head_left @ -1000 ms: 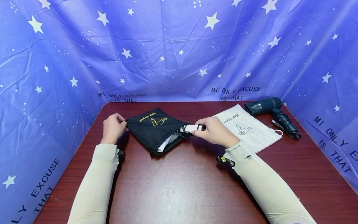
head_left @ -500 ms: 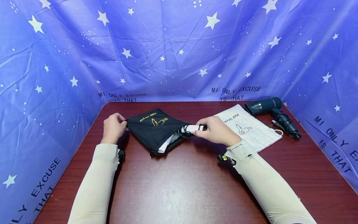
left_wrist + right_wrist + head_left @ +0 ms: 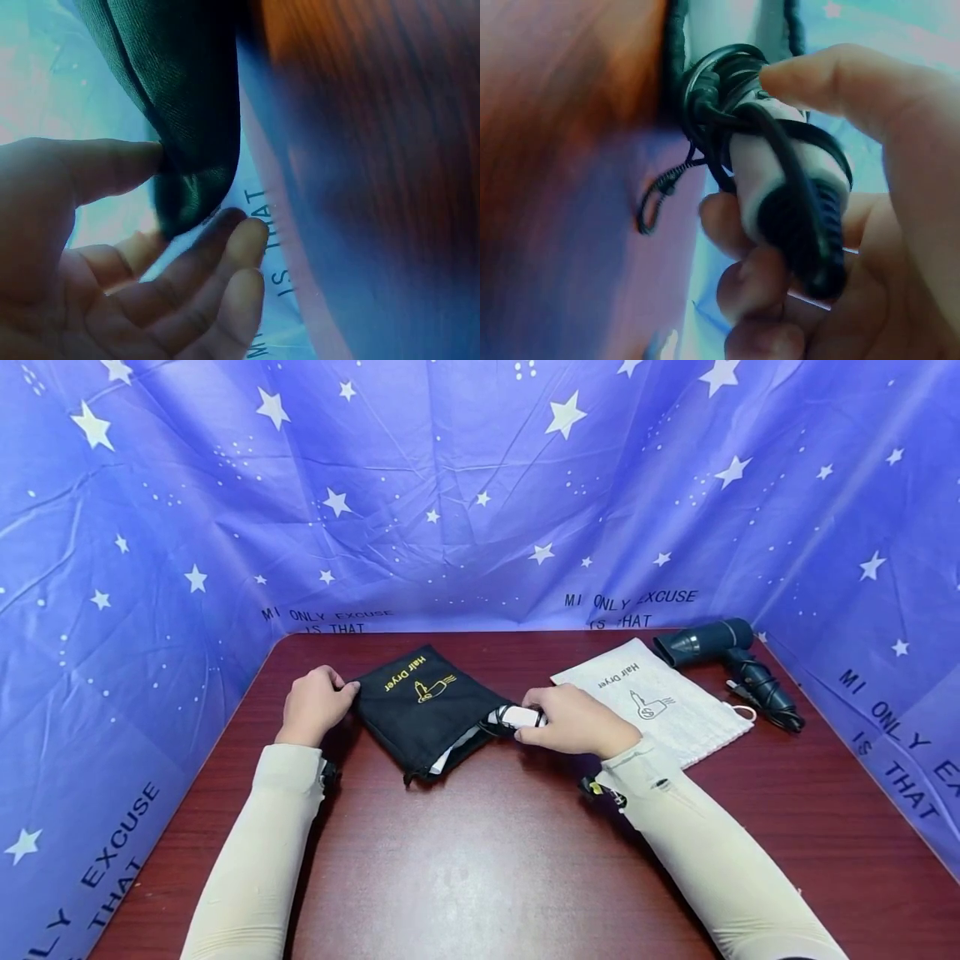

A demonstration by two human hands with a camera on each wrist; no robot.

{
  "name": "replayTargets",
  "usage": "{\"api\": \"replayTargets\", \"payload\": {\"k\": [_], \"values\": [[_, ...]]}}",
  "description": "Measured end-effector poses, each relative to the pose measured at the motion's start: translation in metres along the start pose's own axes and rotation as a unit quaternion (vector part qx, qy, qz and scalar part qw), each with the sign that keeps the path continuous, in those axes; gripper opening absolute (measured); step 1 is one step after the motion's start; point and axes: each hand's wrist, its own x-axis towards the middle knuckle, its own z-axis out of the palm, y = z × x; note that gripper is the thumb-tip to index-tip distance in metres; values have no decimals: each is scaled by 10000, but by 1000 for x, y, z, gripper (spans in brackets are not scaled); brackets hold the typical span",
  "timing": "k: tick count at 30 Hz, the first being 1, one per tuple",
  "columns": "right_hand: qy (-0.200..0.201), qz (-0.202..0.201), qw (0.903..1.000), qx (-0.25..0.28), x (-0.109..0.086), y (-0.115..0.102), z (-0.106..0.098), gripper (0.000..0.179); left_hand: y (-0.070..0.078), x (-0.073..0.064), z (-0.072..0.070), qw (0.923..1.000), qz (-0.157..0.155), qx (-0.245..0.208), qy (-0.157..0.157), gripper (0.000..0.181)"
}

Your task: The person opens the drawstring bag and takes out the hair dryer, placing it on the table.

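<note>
A black drawstring bag (image 3: 397,710) with yellow "Hair Dryer" print is in the middle of the head view, its mouth facing right. At its far left corner my left hand (image 3: 313,703) pinches the cloth; the left wrist view shows the thumb on this dark corner (image 3: 191,150), other fingers lying around it. My right hand (image 3: 573,718) grips the white handle (image 3: 517,717) of a hair dryer that sticks out of the bag's mouth. Black cord (image 3: 739,82) is wound about the handle (image 3: 761,176). The dryer's body is hidden inside the bag.
On the right lies a white drawstring bag (image 3: 660,718) with black "Hair Dryer" print. Beyond it is a dark hair dryer (image 3: 705,643) with its cord wrapped round the handle. A blue starry curtain (image 3: 465,485) surrounds the wooden table (image 3: 465,877).
My left hand and the bag's held corner have shifted a little right. The white handle and my right hand have dropped slightly, nearer to me, and less white shows at the bag's mouth.
</note>
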Motion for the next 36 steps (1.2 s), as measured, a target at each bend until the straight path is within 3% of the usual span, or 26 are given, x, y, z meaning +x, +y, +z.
{"api": "replayTargets", "payload": {"k": [9,18,28,36], "values": [[-227,-66,9990,-380,-1,-4,7,29,5,4,4,9970,395,-342,568,40],[-17,-198,9965,-806,0,-2,6,28,1,5,2,9955,96,-340,884,19],[360,-601,9914,-1104,2,4,5,22,-2,5,1,9954,48,-332,894,15],[527,-866,9909,-885,3,11,5,23,-3,5,0,9944,77,-355,990,16]]}}
